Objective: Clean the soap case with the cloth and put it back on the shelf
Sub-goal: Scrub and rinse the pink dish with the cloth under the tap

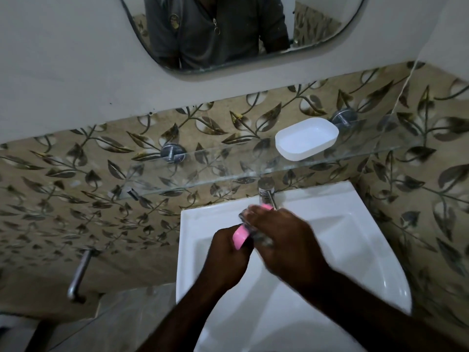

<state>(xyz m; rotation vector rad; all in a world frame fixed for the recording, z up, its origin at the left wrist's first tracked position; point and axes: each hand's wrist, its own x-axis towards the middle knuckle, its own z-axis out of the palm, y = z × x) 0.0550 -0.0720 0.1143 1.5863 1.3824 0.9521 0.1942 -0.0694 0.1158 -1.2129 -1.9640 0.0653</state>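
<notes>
- Soap case tray (305,138), white and open side up, is seen on the glass shelf (203,168), towards its right end and just beside a chrome bracket (342,117).
- A pink piece (239,237) is held over the white washbasin (355,250), below the shelf and just in front of the tap (265,191); whether it is soap or part of the case cannot be told.
- The near end of the pink piece is enclosed by the grip of the left hand (225,255), fingers curled round it.
- The far end is covered by the right hand (281,240), its grip closed over it with fingers bent; the hand is blurred.
- A greyish, see-through smear (264,241) is visible under the right hand; whether it is the cloth cannot be told.
- A grey zipped top is reflected in the mirror (317,21) above.
</notes>
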